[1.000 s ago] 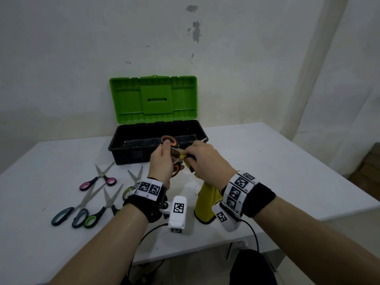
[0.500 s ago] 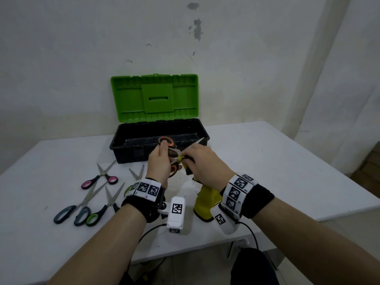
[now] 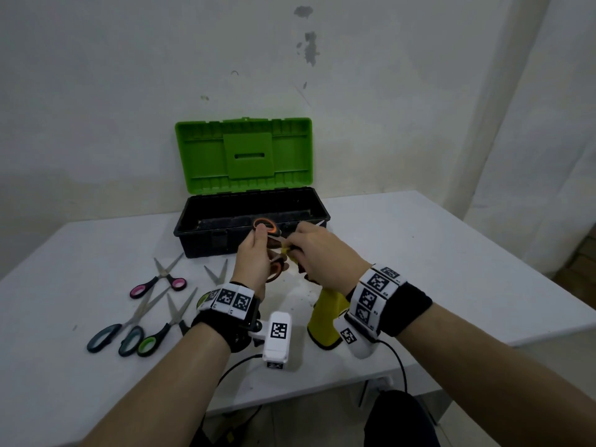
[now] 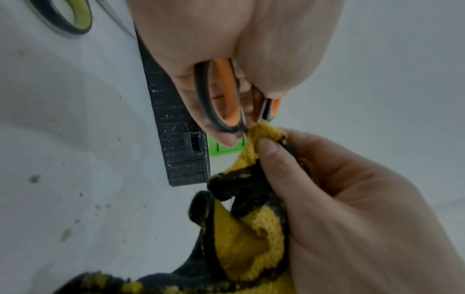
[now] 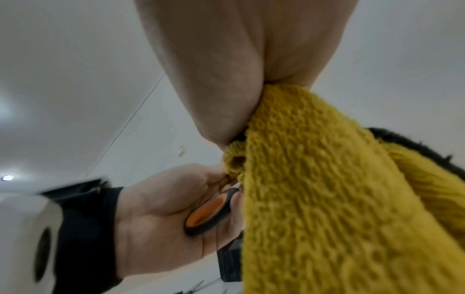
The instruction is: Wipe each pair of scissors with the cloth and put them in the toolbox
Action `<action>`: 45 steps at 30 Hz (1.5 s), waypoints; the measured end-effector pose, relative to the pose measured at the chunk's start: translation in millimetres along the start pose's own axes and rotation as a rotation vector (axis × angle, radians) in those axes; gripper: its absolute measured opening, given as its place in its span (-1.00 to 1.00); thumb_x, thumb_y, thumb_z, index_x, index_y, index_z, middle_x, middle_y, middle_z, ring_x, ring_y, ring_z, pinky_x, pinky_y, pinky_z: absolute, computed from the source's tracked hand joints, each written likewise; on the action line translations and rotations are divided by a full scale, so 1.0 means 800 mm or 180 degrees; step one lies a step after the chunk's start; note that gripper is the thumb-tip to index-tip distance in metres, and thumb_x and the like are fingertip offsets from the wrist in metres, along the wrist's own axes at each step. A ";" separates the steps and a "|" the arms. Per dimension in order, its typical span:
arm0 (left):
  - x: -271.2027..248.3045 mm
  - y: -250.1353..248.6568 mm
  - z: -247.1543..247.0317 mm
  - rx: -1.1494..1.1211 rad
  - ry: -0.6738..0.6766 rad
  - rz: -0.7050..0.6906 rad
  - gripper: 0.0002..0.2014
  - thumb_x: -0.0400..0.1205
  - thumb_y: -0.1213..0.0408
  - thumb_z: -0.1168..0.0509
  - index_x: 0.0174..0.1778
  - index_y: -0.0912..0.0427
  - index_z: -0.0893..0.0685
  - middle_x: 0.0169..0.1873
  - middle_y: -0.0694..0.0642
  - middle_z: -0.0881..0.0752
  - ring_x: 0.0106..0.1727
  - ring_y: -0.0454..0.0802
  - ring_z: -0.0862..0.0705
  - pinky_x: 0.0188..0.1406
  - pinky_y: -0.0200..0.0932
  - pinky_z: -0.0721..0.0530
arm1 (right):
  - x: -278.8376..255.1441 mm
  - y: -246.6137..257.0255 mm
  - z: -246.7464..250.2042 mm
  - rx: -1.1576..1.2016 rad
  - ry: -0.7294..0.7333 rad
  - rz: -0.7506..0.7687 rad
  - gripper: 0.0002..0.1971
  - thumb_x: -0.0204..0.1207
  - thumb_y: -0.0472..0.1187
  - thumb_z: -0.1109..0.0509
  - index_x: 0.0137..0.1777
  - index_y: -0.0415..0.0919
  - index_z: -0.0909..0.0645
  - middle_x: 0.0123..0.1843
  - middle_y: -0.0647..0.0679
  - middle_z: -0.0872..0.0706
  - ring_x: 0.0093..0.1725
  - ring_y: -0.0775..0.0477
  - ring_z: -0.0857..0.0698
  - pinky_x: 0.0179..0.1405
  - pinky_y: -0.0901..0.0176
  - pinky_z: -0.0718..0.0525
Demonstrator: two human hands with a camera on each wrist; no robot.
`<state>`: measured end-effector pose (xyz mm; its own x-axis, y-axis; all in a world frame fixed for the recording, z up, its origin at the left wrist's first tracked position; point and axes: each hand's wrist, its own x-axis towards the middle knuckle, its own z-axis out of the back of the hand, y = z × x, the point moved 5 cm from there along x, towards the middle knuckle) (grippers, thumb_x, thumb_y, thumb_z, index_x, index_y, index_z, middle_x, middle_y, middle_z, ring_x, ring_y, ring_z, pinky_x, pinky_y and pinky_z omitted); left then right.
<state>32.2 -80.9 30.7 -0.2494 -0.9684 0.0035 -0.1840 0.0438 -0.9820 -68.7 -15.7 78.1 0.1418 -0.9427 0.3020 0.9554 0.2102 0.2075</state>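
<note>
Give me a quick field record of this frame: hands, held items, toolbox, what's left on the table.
left hand: grips orange-handled scissors by the handles
right hand: pinches yellow cloth around the blades
toolbox: open, green lid upright, no scissors visible inside
table: pink-handled scissors, teal-handled scissors, green-handled scissors, one more pair partly hidden behind the left wrist
stage: wiping, not yet stowed

The cloth (image 5: 327, 189) is thick yellow terry, looped and rough, edged in black knit. The orange-handled scissors (image 4: 224, 95) have smooth plastic loops, orange inside a matt dark rim. The toolbox (image 3: 225, 243) is scuffed, dusty black plastic under a smooth green plastic lid (image 3: 243, 154). The counter (image 3: 419, 253) is smooth matt white, speckled with marks
</note>
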 end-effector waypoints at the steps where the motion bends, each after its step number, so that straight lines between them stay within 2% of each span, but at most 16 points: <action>1: 0.001 -0.001 0.000 -0.0019 -0.0004 0.0005 -0.63 0.83 0.00 -0.02 0.08 0.15 -0.64 -0.20 0.22 -0.72 -0.32 0.09 -0.68 -0.37 -0.03 -0.75 | 0.001 -0.002 0.005 0.0051 -0.0086 0.0014 -0.77 0.70 -0.20 -0.21 0.23 -0.18 -0.65 0.10 -0.10 -0.54 -0.01 -0.19 -0.63 0.03 -0.16 -0.64; 3: 0.002 -0.003 -0.004 -0.0040 0.0033 0.0011 -0.63 0.82 -0.01 -0.02 0.07 0.11 -0.66 -0.07 0.30 -0.76 -0.12 0.21 -0.76 -0.12 0.14 -0.80 | 0.002 0.004 0.003 0.0121 -0.0081 0.0156 -0.78 0.69 -0.21 -0.22 0.22 -0.16 -0.65 0.10 -0.08 -0.55 0.00 -0.17 -0.62 0.03 -0.15 -0.64; 5: 0.002 -0.005 -0.007 -0.0054 0.0058 0.0027 -0.62 0.82 -0.02 -0.02 0.09 0.10 -0.68 0.02 0.31 -0.78 0.05 0.27 -0.77 0.10 0.24 -0.76 | -0.001 0.013 -0.010 0.0077 0.0088 0.0265 -0.77 0.68 -0.23 -0.22 0.22 -0.17 -0.64 0.13 -0.09 -0.54 0.02 -0.18 -0.62 0.04 -0.16 -0.64; 6: 0.002 -0.005 -0.007 -0.0065 0.0045 0.0043 -0.62 0.82 -0.03 -0.02 0.10 0.10 -0.68 0.00 0.30 -0.79 0.04 0.27 -0.78 0.10 0.25 -0.76 | -0.001 0.012 -0.013 0.0030 0.0135 0.0238 -0.77 0.68 -0.24 -0.21 0.22 -0.17 -0.64 0.14 -0.10 -0.54 0.02 -0.19 -0.62 0.03 -0.17 -0.64; 8: 0.003 -0.003 -0.003 -0.0120 -0.0067 0.0067 -0.63 0.82 -0.02 -0.03 0.07 0.11 -0.67 -0.11 0.27 -0.77 -0.14 0.22 -0.76 -0.09 0.16 -0.81 | -0.001 0.001 -0.007 -0.0030 0.0046 0.0083 -0.77 0.69 -0.23 -0.20 0.23 -0.18 -0.64 0.13 -0.10 -0.54 0.02 -0.20 -0.62 0.02 -0.15 -0.64; 10: 0.005 -0.002 0.002 -0.0218 -0.0181 0.0098 -0.65 0.82 -0.01 -0.04 0.03 0.11 -0.64 -0.17 0.23 -0.72 -0.31 0.11 -0.69 -0.34 -0.01 -0.78 | -0.001 -0.014 0.009 0.0039 -0.0212 -0.0119 -0.76 0.70 -0.21 -0.20 0.24 -0.17 -0.65 0.15 -0.09 -0.55 0.06 -0.18 -0.62 0.06 -0.07 -0.61; 12: 0.005 -0.001 0.002 -0.0266 -0.0216 0.0135 -0.66 0.82 -0.01 -0.04 0.02 0.12 -0.62 -0.18 0.21 -0.71 -0.36 0.08 -0.67 -0.41 -0.08 -0.75 | -0.003 -0.018 0.020 0.0149 -0.0519 -0.0166 -0.78 0.70 -0.21 -0.22 0.22 -0.18 -0.65 0.15 -0.09 -0.57 0.05 -0.17 -0.62 0.04 -0.05 -0.61; 15: 0.005 -0.003 -0.005 -0.0200 -0.0195 0.0094 -0.65 0.82 0.00 -0.04 0.00 0.13 -0.63 -0.21 0.20 -0.74 -0.29 0.13 -0.71 -0.34 -0.02 -0.76 | -0.003 -0.005 0.008 0.0084 -0.0468 -0.0085 -0.79 0.69 -0.20 -0.24 0.21 -0.17 -0.64 0.14 -0.09 -0.56 0.01 -0.19 -0.63 0.00 -0.11 -0.62; 18: 0.007 -0.002 -0.004 -0.0101 -0.0213 0.0078 -0.60 0.82 -0.01 -0.04 -0.03 0.16 -0.67 -0.21 0.20 -0.77 -0.15 0.19 -0.75 -0.02 0.21 -0.78 | -0.007 0.003 -0.011 0.0049 -0.0143 -0.0022 -0.77 0.69 -0.19 -0.23 0.24 -0.16 -0.65 0.12 -0.09 -0.57 0.01 -0.19 -0.63 -0.01 -0.15 -0.64; 20: 0.009 0.000 -0.001 -0.0022 -0.0254 0.0085 -0.59 0.82 -0.02 -0.04 -0.02 0.18 -0.67 -0.22 0.20 -0.75 -0.16 0.17 -0.73 0.09 0.28 -0.73 | -0.007 0.004 -0.007 0.0077 -0.0115 0.0057 -0.75 0.69 -0.18 -0.23 0.25 -0.14 -0.67 0.10 -0.08 -0.59 0.01 -0.16 -0.63 -0.01 -0.13 -0.65; 24: 0.005 -0.002 -0.008 0.0057 -0.0167 -0.0056 -0.61 0.83 0.01 -0.03 -0.01 0.18 -0.65 -0.20 0.26 -0.70 -0.16 0.19 -0.71 -0.02 0.22 -0.77 | -0.005 0.002 0.005 0.0140 -0.0361 -0.0014 -0.76 0.69 -0.19 -0.22 0.26 -0.15 -0.65 0.13 -0.09 -0.59 0.03 -0.17 -0.63 0.02 -0.09 -0.62; 29: 0.006 -0.003 -0.007 -0.0030 -0.0267 -0.0063 -0.61 0.83 0.02 -0.04 0.05 0.24 -0.64 -0.24 0.20 -0.70 -0.36 0.08 -0.66 -0.37 -0.02 -0.77 | -0.006 -0.031 0.012 0.0167 -0.0655 -0.0658 -0.76 0.69 -0.22 -0.19 0.17 -0.21 -0.67 0.08 -0.13 -0.60 0.04 -0.19 -0.61 -0.07 0.02 -0.57; 32: 0.007 0.000 -0.006 -0.0046 -0.0304 -0.0091 -0.62 0.83 0.02 -0.03 0.04 0.23 -0.62 -0.21 0.22 -0.69 -0.34 0.08 -0.67 -0.38 -0.04 -0.77 | -0.008 -0.029 0.015 0.0279 -0.0821 -0.0585 -0.77 0.69 -0.20 -0.21 0.17 -0.20 -0.68 0.07 -0.13 -0.62 0.03 -0.19 -0.60 -0.02 -0.06 -0.61; 36: 0.009 -0.001 -0.011 0.0037 -0.0281 -0.0139 -0.60 0.83 0.03 -0.02 0.04 0.24 -0.64 -0.21 0.24 -0.74 -0.29 0.12 -0.71 -0.41 -0.04 -0.78 | -0.013 -0.015 -0.006 0.0258 -0.0560 -0.0382 -0.76 0.69 -0.22 -0.20 0.22 -0.16 -0.66 0.15 -0.10 -0.60 0.07 -0.16 -0.60 0.03 -0.05 -0.62; 41: 0.018 0.002 0.004 -0.0168 -0.0548 -0.0031 -0.65 0.82 0.01 -0.03 -0.03 0.17 -0.59 -0.22 0.16 -0.67 -0.38 0.07 -0.66 -0.45 -0.10 -0.75 | -0.016 -0.053 -0.012 0.0179 -0.0568 -0.0732 -0.78 0.68 -0.20 -0.20 0.13 -0.18 -0.68 0.04 -0.08 -0.57 -0.05 -0.20 -0.62 -0.08 -0.10 -0.64; 45: 0.030 0.001 0.015 -0.0252 -0.0666 -0.0093 -0.59 0.81 -0.02 -0.05 0.01 0.28 -0.58 -0.14 0.30 -0.68 -0.40 0.09 -0.63 -0.50 -0.12 -0.70 | -0.022 -0.098 -0.014 0.0185 -0.0475 -0.1103 -0.77 0.66 -0.24 -0.23 0.12 -0.20 -0.72 0.02 -0.14 -0.62 0.00 -0.19 -0.61 -0.03 -0.07 -0.65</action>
<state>37.4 -106.6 27.9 -0.0418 -0.9990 -0.0156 -0.2642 0.0261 -0.9641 -143.1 -18.5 45.8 -0.2306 -0.9132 0.3360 0.9231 -0.0961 0.3723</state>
